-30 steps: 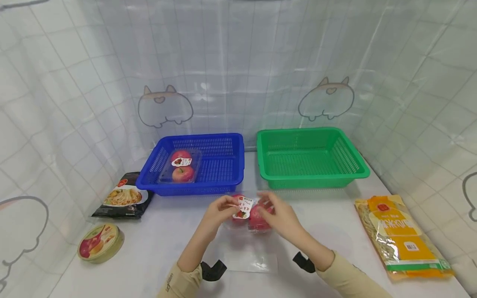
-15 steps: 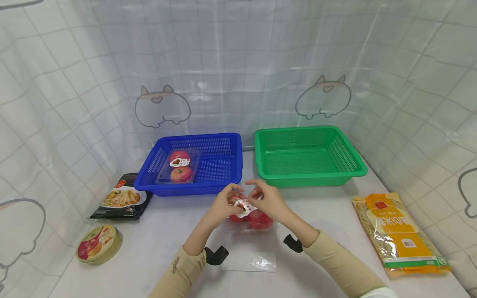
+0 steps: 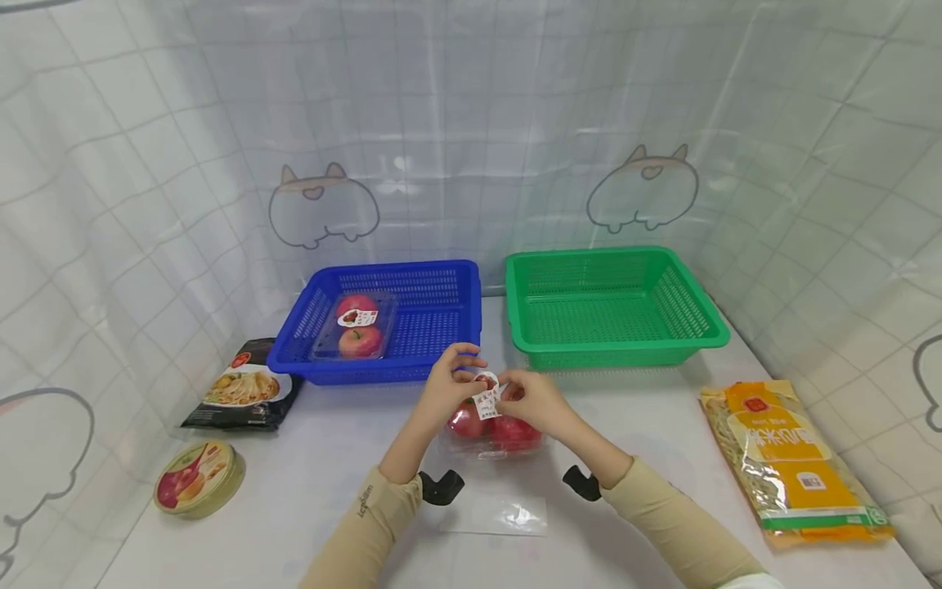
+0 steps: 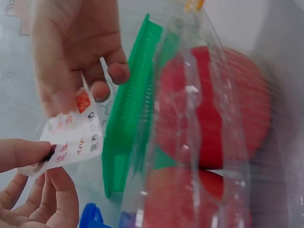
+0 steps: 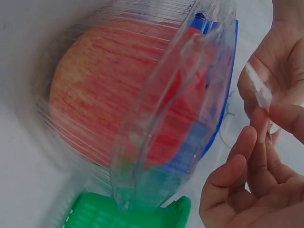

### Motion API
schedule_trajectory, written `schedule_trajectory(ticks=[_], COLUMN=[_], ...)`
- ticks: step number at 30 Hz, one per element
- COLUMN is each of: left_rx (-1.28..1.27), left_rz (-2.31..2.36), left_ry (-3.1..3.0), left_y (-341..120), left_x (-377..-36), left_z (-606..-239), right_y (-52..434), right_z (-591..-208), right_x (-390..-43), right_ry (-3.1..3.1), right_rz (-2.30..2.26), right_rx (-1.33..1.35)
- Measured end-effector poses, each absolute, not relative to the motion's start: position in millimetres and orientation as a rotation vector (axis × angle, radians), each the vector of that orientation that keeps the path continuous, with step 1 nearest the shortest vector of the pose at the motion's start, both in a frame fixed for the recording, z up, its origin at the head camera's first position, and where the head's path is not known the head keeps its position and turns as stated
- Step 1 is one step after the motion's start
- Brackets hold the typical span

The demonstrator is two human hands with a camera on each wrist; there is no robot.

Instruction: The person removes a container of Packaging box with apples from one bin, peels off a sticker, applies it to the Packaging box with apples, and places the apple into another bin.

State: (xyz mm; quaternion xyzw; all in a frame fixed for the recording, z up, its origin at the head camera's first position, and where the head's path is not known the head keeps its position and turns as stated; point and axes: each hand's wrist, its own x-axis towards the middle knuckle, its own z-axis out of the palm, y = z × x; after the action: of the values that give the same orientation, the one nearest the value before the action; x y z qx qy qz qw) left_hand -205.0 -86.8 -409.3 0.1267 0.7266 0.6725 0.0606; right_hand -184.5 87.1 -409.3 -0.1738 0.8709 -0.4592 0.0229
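A clear plastic box of apples (image 3: 515,433) sits on the table between the hands. Above it, a white sticker label (image 3: 487,405) with red print and an apple picture is held off the lid. The left hand (image 3: 446,388) pinches one end between thumb and fingers, and in the left wrist view the label (image 4: 76,137) bends from that thumb. From the other side the right hand (image 3: 540,402) pinches the label's edge; the right wrist view shows it edge-on between thumb and fingertip.
Behind stand a blue basket (image 3: 397,375) with another apple box (image 3: 361,342) and a green basket (image 3: 618,358). A black noodle bag (image 3: 246,388) and round tub (image 3: 199,478) lie left, a yellow noodle bag (image 3: 791,458) right. A clear sheet (image 3: 496,515) lies in front.
The label has turned between the hands and now stands more upright. Both hands have shifted toward the far side of the apple box, uncovering more of the apples.
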Motion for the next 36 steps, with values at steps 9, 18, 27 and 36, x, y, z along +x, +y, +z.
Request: schedule_trajectory(ticks=[9,18,27,36], left_rx=[0.439,0.445,0.53,0.712], left_rz=[1.861,1.772,1.623,1.459], left_ry=[2.341,2.443,2.58,2.744], left_y=[-83.9,-80.9,-78.2,-75.8], left_x=[-206.3,-210.0,-208.2,-209.5], left_z=[-418.7,-429.6,-427.3,-435.2], right_y=[86.1,85.0,81.6,79.7], right_z=[-417.5,-429.1,-427.6,-426.9], right_x=[-184.4,-189.3,-183.0,-179.7], right_ry=[2.89,3.009,3.11,3.187], right_rz=[-1.199,-0.984,-0.799,-0.702], right_rx=[-0.555,-0.563,-0.52,-0.461])
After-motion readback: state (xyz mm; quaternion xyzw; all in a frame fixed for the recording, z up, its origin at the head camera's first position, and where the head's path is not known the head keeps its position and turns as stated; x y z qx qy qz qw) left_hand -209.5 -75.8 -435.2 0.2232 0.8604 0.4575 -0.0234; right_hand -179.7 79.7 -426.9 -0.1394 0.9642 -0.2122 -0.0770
